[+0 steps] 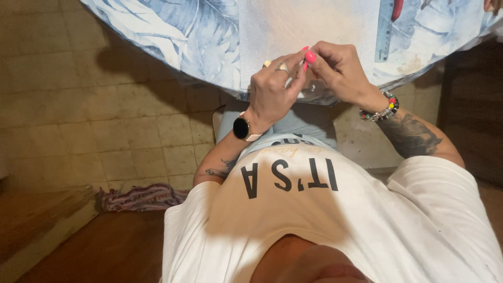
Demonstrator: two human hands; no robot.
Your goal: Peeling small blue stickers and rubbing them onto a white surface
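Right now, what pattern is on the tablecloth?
Pale blue leaf print on the tablecloth, seen in the head view.

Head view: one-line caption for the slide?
Seated person's left hand and right hand pinch the edge of white paper on a leaf-print tablecloth.

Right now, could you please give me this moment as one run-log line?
left hand: pinching pale sheet edge | right hand: pinching same edge | surface: leaf-print tablecloth | ruler: lying untouched
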